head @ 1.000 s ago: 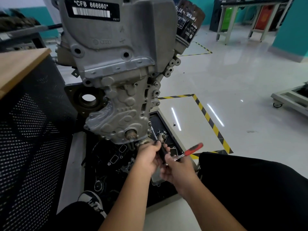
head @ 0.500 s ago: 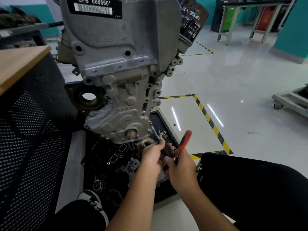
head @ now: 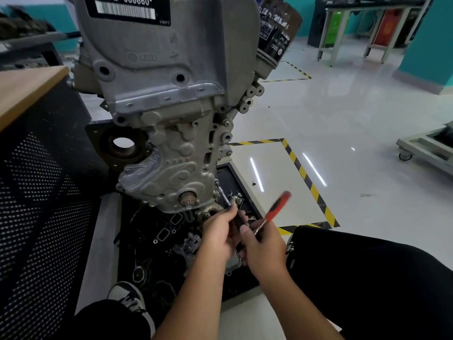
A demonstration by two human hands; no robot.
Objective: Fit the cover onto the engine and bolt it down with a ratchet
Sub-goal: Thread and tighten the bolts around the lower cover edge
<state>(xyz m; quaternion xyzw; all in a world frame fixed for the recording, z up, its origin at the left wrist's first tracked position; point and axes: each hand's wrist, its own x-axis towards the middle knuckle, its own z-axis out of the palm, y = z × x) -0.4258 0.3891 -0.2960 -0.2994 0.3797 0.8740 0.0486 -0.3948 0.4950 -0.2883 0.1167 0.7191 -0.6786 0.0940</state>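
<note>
A: Since a second ago the red-handled steel ratchet (head: 270, 213) has swung from lying low and flat to angled up and right, handle blurred, so it's mid-stroke.

B: Hands?

A: Right hand (head: 263, 244) is curled round the ratchet shaft near its head. Left hand (head: 220, 233) has fingers curled on the thin steel extension bar (head: 224, 196), steadying it where it runs up to a bolt at the lower right edge of the ribbed grey cast-aluminium cover (head: 171, 168).

B: Cover location?

A: Already sitting against the front of the grey engine block (head: 157, 69), low down, above the crank stub. Bolt itself is too small to make out.

B: Risks?

A: My guess: the long extension tilts off-axis and the socket slips off or rounds the bolt head. Knuckles are close to loose metal parts below.

B: Surface, room?

A: Black tray (head: 235, 177) under the engine holds gaskets and small castings. Glossy white floor (head: 355, 114) with yellow-black hazard tape (head: 304, 173). Wooden tabletop (head: 27, 89) on the left over black perforated mesh. Teal walls, metal benches at the back.
</note>
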